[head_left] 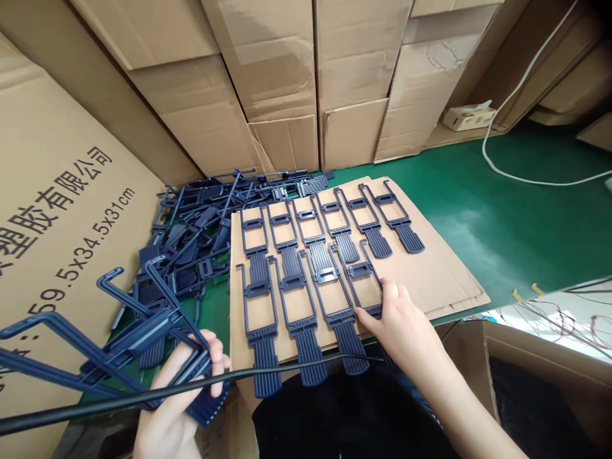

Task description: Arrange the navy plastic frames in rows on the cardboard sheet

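Observation:
My left hand (pixel 184 389) is closed around a couple of dark blue plastic frames (pixel 138 338), raised at the lower left with their hooked ends pointing up and left. My right hand (pixel 394 319) grips the lower part of another dark blue plastic frame (pixel 362 274), which lies at the right end of the front row on a cardboard sheet (pixel 444 274). Each frame has two hooked arms, a slotted crossbar and a ribbed flat tab. Several more lie in two rows on the sheet, the front tabs (pixel 266 370) overhanging its near edge.
A tangled heap of similar frames (pixel 191 229) lies on the green table (pixel 459 217) left of the sheet. Cardboard boxes (pixel 268 64) wall the back and left. A black cable (pixel 239 375) crosses in front. An open box (pixel 482 363) stands at lower right; a white cable (pixel 492 159) lies behind.

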Demonstrator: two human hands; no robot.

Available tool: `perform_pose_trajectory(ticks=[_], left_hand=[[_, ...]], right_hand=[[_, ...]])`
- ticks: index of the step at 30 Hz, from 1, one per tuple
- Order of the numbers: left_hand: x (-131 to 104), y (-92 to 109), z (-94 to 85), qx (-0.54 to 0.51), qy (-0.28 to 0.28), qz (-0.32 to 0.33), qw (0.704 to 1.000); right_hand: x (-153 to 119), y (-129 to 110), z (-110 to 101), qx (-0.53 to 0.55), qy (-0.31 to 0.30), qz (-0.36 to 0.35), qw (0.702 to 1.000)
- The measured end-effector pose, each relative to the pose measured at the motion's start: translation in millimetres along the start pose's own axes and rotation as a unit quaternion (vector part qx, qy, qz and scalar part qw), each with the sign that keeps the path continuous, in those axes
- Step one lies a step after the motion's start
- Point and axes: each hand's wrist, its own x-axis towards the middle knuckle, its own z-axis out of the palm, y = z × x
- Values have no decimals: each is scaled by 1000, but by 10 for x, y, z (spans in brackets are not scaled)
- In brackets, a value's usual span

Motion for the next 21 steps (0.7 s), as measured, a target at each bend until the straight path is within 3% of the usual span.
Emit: perform_pose_trajectory(ticks=[6,11,21], left_hand=[[21,-16,39,-34,40,-57,997],[-13,-1,163,-65,122,-88,986],[137,-95,107,-99,152,-154,971]], right_hand=[[5,9,27,0,8,-2,1000],[-15,38,31,0,11,-4,1000],[2,40,43,-5,11,-5,1000]])
